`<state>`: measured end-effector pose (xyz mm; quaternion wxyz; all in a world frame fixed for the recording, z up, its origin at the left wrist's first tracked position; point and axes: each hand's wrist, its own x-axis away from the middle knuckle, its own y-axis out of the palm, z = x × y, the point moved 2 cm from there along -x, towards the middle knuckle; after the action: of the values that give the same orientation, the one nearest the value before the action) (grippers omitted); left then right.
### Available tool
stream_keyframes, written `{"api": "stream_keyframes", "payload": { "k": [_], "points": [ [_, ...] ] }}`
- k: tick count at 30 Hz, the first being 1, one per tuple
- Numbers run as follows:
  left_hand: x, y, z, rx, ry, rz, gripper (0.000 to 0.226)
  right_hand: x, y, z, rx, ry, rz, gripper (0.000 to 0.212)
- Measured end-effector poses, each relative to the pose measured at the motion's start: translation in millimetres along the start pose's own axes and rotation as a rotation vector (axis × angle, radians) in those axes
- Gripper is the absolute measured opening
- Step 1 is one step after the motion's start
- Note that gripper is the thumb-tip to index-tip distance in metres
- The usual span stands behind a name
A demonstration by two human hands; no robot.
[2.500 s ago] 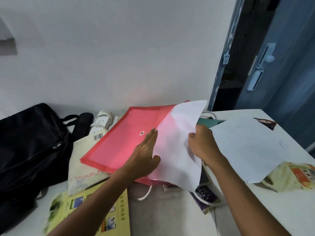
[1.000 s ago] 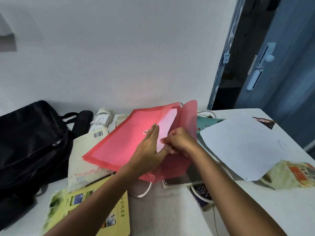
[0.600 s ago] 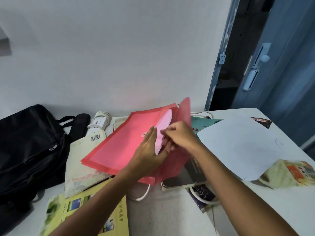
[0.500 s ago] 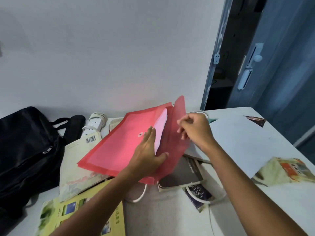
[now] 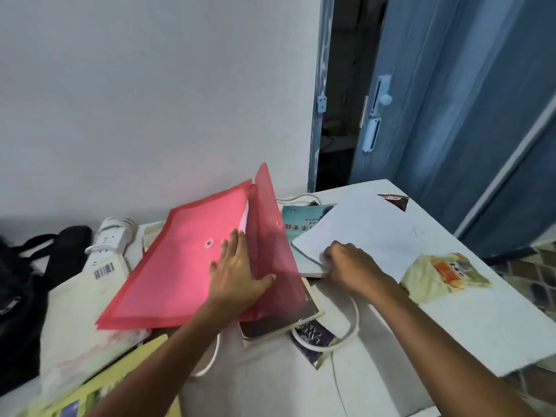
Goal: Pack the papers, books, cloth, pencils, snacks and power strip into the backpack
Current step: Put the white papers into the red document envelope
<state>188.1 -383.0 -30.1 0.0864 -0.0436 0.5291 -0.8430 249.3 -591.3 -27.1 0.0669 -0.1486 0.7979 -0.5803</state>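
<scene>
Yellow book: nearest, at the lower left edge of the white table, partly under a pale book.
Pale book: barcode facing up, lying under the lower corner of the red folder.
White cable: loops over a dark snack packet and a dark-covered book near the middle front.
Left hand: flat on the red folder, fingers straight and together, thumb spread onto the flap; pressing, not gripping.
Red folder: tilted up from the books, its flap standing open to the right, with a white sheet's edge showing inside the mouth.
Right hand: fingers curled at the near left edge of the loose white paper; it seems to pinch that edge, though the fingertips are hidden.
White paper: lies flat right of the folder, over a teal book.
Snack bag: yellow-green, just right of the paper.
Power strip: white, by the wall, behind the pale book.
Backpack: black, at the far left edge, apart from both hands.
</scene>
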Motion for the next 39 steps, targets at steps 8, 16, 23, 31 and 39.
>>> {"api": "stream_keyframes", "payload": {
  "k": [8, 16, 23, 31, 39],
  "points": [
    [4.0, -4.0, -4.0, 0.046, 0.027, -0.012, 0.112, -6.1, -23.8, -12.3, -0.086, 0.143, 0.148, 0.006],
    [8.4, -5.1, -8.2, 0.076, 0.032, -0.050, 0.113, -1.1, -46.1, -77.0, -0.374, -0.378, 0.471, 0.010],
    [6.6, 2.7, -25.2, 0.157, 0.075, 0.016, 0.070, 10.7, -12.1, -119.8, 0.046, -0.749, 0.012, 0.007],
    [20.7, -22.1, -23.2, 0.266, 0.066, 0.048, 0.087, 8.3, -1.3, -91.1, -0.038, -0.653, -0.286, 0.018],
    [23.1, -33.7, -31.6, 0.570, -0.059, 0.019, 0.073, 20.6, 22.8, -96.5, -0.110, -0.747, -0.377, 0.026]
  ]
}}
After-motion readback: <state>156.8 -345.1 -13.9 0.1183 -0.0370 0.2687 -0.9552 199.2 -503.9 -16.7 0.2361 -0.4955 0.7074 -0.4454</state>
